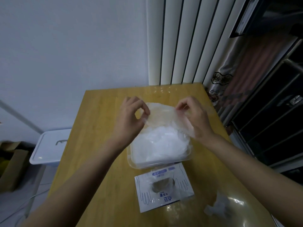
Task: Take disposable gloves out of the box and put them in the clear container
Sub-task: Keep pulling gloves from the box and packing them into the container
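Observation:
A thin see-through disposable glove (pixel 161 116) is stretched between my two hands above the clear container (pixel 131 158). My left hand (pixel 131 118) pinches its left edge between thumb and fingertips. My right hand (pixel 194 117) pinches its right edge, with film draped over the palm. The container holds a heap of crumpled white gloves (pixel 161 145). The glove box (pixel 164 190), white with blue glove outlines and an oval opening on top, lies flat on the wooden table (pixel 101 145) just in front of the container.
A crumpled piece of clear plastic (pixel 221 207) lies at the table's near right corner. A white lidded bin (pixel 49 146) stands left of the table, with cardboard boxes (pixel 13 167) beyond it. A white radiator (pixel 180 40) and a curtain stand behind the table.

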Motion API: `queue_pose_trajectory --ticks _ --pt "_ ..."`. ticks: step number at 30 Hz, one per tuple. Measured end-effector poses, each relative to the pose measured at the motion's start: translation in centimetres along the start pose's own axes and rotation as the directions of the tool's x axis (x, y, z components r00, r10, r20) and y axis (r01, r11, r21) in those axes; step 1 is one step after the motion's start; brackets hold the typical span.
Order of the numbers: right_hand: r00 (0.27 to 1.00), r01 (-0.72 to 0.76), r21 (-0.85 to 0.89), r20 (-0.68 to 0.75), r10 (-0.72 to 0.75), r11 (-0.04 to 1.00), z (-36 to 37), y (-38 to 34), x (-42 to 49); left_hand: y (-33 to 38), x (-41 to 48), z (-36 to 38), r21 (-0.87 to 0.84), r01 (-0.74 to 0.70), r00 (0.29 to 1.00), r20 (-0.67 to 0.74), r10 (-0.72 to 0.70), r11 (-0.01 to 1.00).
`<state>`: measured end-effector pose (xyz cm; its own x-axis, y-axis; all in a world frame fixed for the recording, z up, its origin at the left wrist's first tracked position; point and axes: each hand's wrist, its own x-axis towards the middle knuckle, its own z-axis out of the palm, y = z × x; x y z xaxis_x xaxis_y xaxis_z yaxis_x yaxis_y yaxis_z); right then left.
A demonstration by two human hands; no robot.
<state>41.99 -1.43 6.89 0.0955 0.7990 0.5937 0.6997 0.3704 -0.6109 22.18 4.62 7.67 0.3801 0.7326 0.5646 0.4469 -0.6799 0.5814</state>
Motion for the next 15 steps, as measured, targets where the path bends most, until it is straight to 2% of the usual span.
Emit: queue_pose_trajectory --ticks 2,3,6,8,11,15 --pt "0.988 0.078 -0.068 0.137 -0.068 0.995 0.7 1.8 -1.6 -1.5 -1.6 0.5 0.054 -0.018 0.998 0.053 0.015 0.998" --pt "0.975 0.078 -0.086 0.216 -0.058 0.993 1.1 2.7 -2.5 -2.3 -2.5 0.7 0.087 -0.019 0.995 0.096 0.011 0.996" --pt "0.902 -0.019 -0.165 0.424 0.088 0.986 2.7 4.9 -4.6 -4.5 -4.6 1.5 0.229 -0.057 0.956 0.293 -0.013 0.972" --pt "0.803 -0.091 -0.258 0.552 0.224 0.962 3.7 5.5 -5.5 -5.5 -5.7 2.0 0.299 -0.118 0.911 0.412 -0.017 0.947" --pt "0.655 -0.146 -0.364 0.662 0.366 0.920 5.3 6.4 -6.2 -7.0 -6.5 2.8 0.342 -0.160 0.868 0.496 -0.033 0.926" --pt "0.507 -0.217 -0.393 0.737 0.447 0.894 5.8 6.3 -6.1 -8.0 -7.0 3.6 0.425 -0.216 0.798 0.595 -0.092 0.879"
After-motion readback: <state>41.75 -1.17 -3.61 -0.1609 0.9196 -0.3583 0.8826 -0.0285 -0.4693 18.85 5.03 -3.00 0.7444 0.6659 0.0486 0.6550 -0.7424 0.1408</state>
